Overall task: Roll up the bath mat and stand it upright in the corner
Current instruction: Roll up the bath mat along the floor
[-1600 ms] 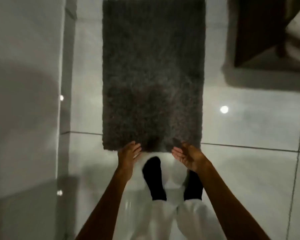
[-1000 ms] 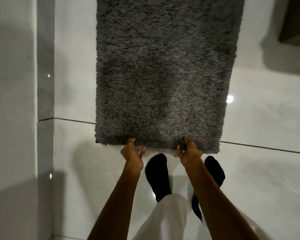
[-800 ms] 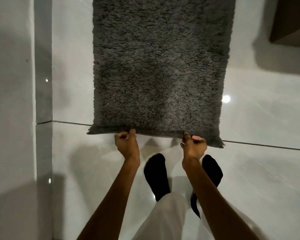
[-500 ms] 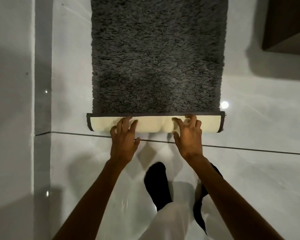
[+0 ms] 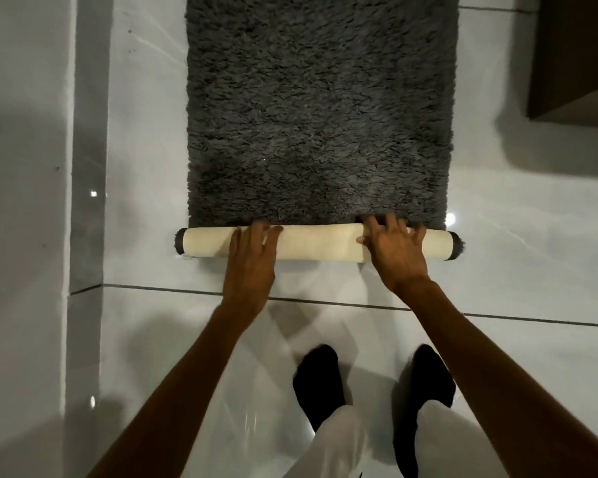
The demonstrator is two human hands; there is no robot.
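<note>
A shaggy dark grey bath mat (image 5: 320,108) lies flat on the glossy white tile floor, running away from me. Its near end is curled into a thin roll (image 5: 316,243) that shows the cream backing. My left hand (image 5: 251,263) presses palm-down on the roll left of its middle, fingers spread over the top. My right hand (image 5: 396,253) presses on the roll right of its middle, fingertips reaching into the grey pile behind it. Both ends of the roll stick out past my hands.
A white wall (image 5: 21,201) with a tiled skirting (image 5: 88,167) runs along the left. A dark brown cabinet or door (image 5: 573,56) stands at the upper right. My feet in black socks (image 5: 320,381) are planted just behind the roll, on the tiles.
My hands lifted the mat's near edge, folded it over and have rolled it away from me. The roll is now thicker and rounder than half a second ago.
</note>
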